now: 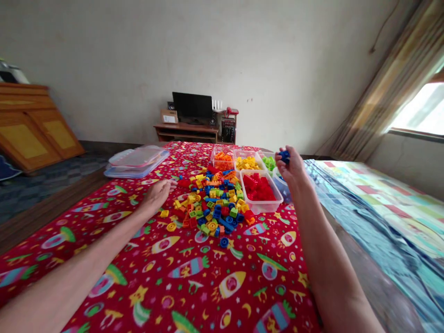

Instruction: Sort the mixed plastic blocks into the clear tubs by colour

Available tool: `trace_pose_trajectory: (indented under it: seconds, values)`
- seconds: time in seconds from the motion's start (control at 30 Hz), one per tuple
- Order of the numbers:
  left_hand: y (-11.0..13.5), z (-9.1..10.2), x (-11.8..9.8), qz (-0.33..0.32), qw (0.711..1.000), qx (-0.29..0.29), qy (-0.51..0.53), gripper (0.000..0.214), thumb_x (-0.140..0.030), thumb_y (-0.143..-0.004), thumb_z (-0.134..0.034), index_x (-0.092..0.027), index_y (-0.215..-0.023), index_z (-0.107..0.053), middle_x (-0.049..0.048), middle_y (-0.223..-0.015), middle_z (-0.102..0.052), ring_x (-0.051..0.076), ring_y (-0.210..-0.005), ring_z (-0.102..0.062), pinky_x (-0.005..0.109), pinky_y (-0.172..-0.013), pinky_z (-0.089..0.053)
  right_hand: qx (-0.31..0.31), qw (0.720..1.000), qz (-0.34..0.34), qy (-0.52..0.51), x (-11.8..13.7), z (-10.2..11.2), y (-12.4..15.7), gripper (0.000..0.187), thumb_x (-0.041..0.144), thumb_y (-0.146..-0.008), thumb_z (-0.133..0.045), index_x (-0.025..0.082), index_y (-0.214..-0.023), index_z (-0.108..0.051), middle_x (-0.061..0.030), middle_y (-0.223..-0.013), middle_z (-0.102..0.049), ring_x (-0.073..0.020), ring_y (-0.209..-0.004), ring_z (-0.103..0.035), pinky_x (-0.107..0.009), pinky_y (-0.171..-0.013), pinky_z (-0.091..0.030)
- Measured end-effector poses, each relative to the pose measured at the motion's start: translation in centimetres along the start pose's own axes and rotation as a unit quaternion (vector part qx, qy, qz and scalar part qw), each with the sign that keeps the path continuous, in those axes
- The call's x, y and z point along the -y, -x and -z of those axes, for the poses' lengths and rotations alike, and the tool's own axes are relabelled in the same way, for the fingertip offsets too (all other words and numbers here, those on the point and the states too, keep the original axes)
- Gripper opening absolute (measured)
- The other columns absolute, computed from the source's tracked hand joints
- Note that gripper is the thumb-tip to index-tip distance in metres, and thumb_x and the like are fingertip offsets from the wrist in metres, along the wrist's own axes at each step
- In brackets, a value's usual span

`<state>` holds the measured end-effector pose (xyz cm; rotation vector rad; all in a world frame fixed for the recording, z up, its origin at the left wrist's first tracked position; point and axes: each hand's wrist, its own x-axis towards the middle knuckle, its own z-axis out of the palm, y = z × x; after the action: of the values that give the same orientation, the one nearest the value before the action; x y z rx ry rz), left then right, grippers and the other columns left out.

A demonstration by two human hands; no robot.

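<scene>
My right hand (pixel 294 165) is raised over the right-hand containers, its fingers closed around blue building bricks (pixel 284 156). Just below it stands a tub (pixel 285 190) that looks bluish inside, partly covered by the hand. My left hand (pixel 160 192) hovers at the left edge of a loose pile of mixed building bricks (pixel 217 200), fingers stretched towards the pile and nothing visible in them. A clear container of red bricks (pixel 257 187) sits right of the pile. Behind it are containers with orange bricks (pixel 224 159), yellow bricks (pixel 247 163) and light green bricks (pixel 269 162).
A red patterned cloth (pixel 194 286) covers the surface. Stacked plastic lids (pixel 137 162) lie at its far left. Beyond stand a low desk with a monitor (pixel 193 107) and a wooden cabinet (pixel 34 125). To the right is a bed-like surface with a patchwork cover (pixel 391 199).
</scene>
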<state>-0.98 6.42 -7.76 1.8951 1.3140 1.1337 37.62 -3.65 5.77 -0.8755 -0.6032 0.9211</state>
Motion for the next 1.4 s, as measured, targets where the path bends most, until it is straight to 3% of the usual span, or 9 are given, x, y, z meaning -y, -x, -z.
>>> trace_pose_trajectory:
  seconds: [0.1,0.2,0.37,0.5,0.63,0.93,1.03,1.2,1.4]
  values:
    - [0.2,-0.3,-0.1,0.005,0.999,-0.009,-0.039,0.035,-0.047,-0.079,-0.037,-0.02,-0.085,-0.058,0.0088,-0.093,-0.069,0.025,-0.092,-0.065,0.039,-0.088,-0.05,-0.125,0.967,0.092,0.202,0.4,3.4,-2.0,0.016,0.024,-0.079,-0.054,0.015,-0.066,-0.055,0.004,-0.049,-0.052,-0.0057,-0.043,-0.048,-0.014,-0.04,-0.035]
    - [0.7,-0.3,-0.8,-0.017,0.993,-0.001,-0.12,0.042,-0.047,-0.08,-0.033,-0.019,-0.091,-0.062,0.0096,-0.102,-0.067,0.026,-0.098,-0.063,0.038,-0.092,-0.048,-0.154,0.904,0.13,0.377,-0.1,5.9,-3.5,0.026,0.031,-0.081,-0.051,0.014,-0.063,-0.06,0.0009,-0.047,-0.055,-0.011,-0.047,-0.054,-0.021,-0.048,-0.04]
    - [0.9,-0.1,-1.1,-0.014,0.989,0.011,-0.145,0.046,-0.046,-0.081,-0.031,-0.017,-0.096,-0.062,0.0101,-0.104,-0.067,0.025,-0.099,-0.064,0.036,-0.089,-0.049,-0.176,0.856,0.226,0.431,-0.1,6.6,-4.3,0.034,0.037,-0.085,-0.044,0.012,-0.079,-0.066,-0.0025,-0.058,-0.063,-0.0155,-0.059,-0.062,-0.026,-0.059,-0.044]
    - [1.0,-0.4,-1.9,-0.055,0.986,0.002,-0.16,0.043,-0.041,-0.084,-0.029,-0.017,-0.094,-0.062,0.01,-0.101,-0.067,0.024,-0.096,-0.064,0.036,-0.089,-0.05,-0.126,0.852,0.285,0.421,0.5,4.4,-3.0,0.037,0.038,-0.087,-0.04,0.013,-0.091,-0.067,-0.0023,-0.062,-0.065,-0.015,-0.063,-0.064,-0.027,-0.064,-0.048]
    - [2.3,-1.7,-5.1,-0.206,0.955,-0.018,-0.211,0.039,-0.035,-0.09,-0.028,-0.016,-0.096,-0.061,0.0111,-0.103,-0.063,0.023,-0.103,-0.058,0.038,-0.097,-0.045,-0.067,0.821,0.33,0.461,0.4,1.5,-0.5,0.036,0.038,-0.088,-0.04,0.015,-0.093,-0.067,-0.0023,-0.064,-0.068,-0.0159,-0.067,-0.066,-0.028,-0.068,-0.048]
    - [11.2,-7.8,-13.0,-0.464,0.818,0.208,-0.267,0.033,-0.035,-0.092,-0.048,-0.028,-0.124,-0.054,0.0044,-0.145,-0.041,0.026,-0.138,-0.026,0.052,-0.115,-0.017,0.092,0.766,0.356,0.527,-1.7,-3.0,4.1,0.031,0.032,-0.088,-0.044,0.015,-0.088,-0.07,-0.0012,-0.063,-0.07,-0.0138,-0.061,-0.065,-0.023,-0.064,-0.042]
    - [12.3,-8.6,-12.6,-0.466,0.805,0.21,-0.299,0.029,-0.036,-0.094,-0.045,-0.026,-0.118,-0.057,0.0046,-0.145,-0.043,0.026,-0.139,-0.026,0.055,-0.115,-0.011,0.126,0.757,0.364,0.528,-2.3,-3.5,4.6,0.029,0.028,-0.088,-0.044,0.016,-0.084,-0.07,-0.001,-0.064,-0.07,-0.0127,-0.059,-0.063,-0.022,-0.062,-0.041]
    - [10.1,-7.6,-10.8,-0.442,0.816,0.157,-0.337,0.024,-0.037,-0.092,-0.048,-0.025,-0.11,-0.059,0.0012,-0.144,-0.044,0.026,-0.139,-0.025,0.055,-0.116,-0.005,0.162,0.728,0.375,0.551,-3.3,-3.6,4.7,0.027,0.026,-0.089,-0.044,0.017,-0.08,-0.068,-0.0017,-0.066,-0.07,-0.0125,-0.059,-0.062,-0.022,-0.061,-0.039]
    - [6.5,-5.4,-8.9,-0.383,0.86,0.118,-0.317,0.025,-0.032,-0.093,-0.044,-0.022,-0.111,-0.059,0.0082,-0.144,-0.042,0.026,-0.136,-0.03,0.052,-0.113,-0.022,0.193,0.702,0.346,0.592,-4.8,-4.0,5.3,0.028,0.025,-0.091,-0.043,0.017,-0.077,-0.065,-0.0027,-0.067,-0.068,-0.0115,-0.058,-0.058,-0.022,-0.061,-0.036]
